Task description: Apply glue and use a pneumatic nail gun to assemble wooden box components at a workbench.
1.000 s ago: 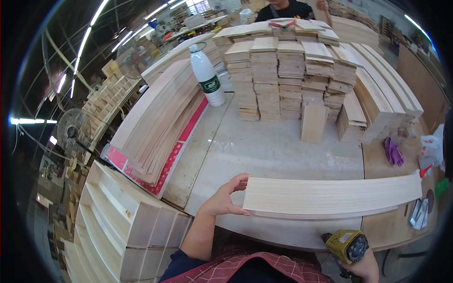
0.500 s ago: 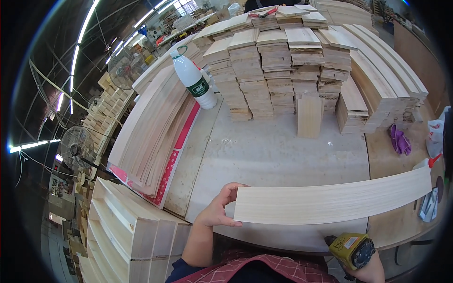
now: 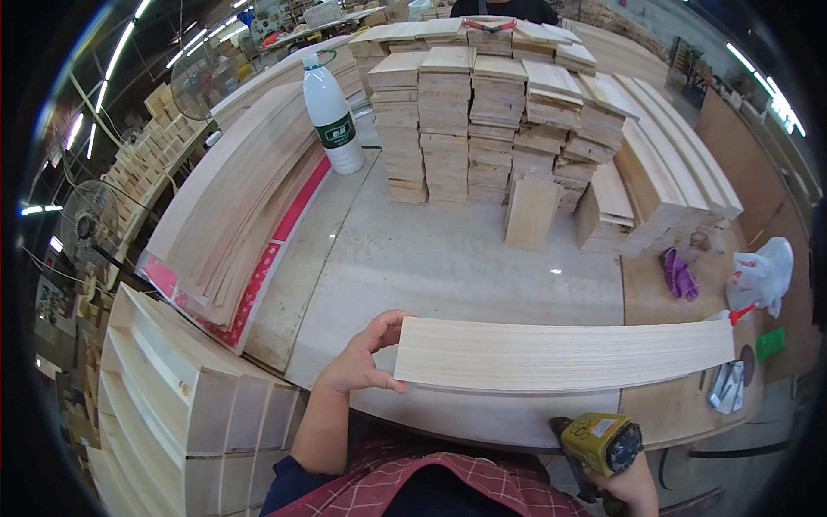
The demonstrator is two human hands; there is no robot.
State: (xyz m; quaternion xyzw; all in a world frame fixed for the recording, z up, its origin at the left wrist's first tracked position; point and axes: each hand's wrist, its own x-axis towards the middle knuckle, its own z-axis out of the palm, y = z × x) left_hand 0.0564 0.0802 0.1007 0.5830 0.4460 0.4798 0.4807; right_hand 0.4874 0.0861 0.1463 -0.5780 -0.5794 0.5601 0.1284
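A long pale wooden board (image 3: 560, 355) lies crosswise in front of me, above the worktable's near edge. At its left end, my left hand (image 3: 363, 355) grips it, thumb at the near edge and fingers at the far edge. Below the board's right half is a yellow and black nail gun (image 3: 599, 438). My right hand (image 3: 633, 484) is closed round its handle, partly hidden by the tool's body. The nose of the nail gun points left and stays apart from the board.
Stacked short boards (image 3: 446, 129) line the table's (image 3: 413, 250) far side, with one small board (image 3: 531, 212) leaning there. Left are thin wood sheets (image 3: 233, 198), a white bottle (image 3: 329, 116) and wooden boxes (image 3: 215, 414). Right are a purple cloth (image 3: 680, 274) and a plastic bag (image 3: 761, 276).
The whole view has shifted, with the table contents now lying further left in it. My left hand still grips the board's end, and my right hand still holds the nail gun.
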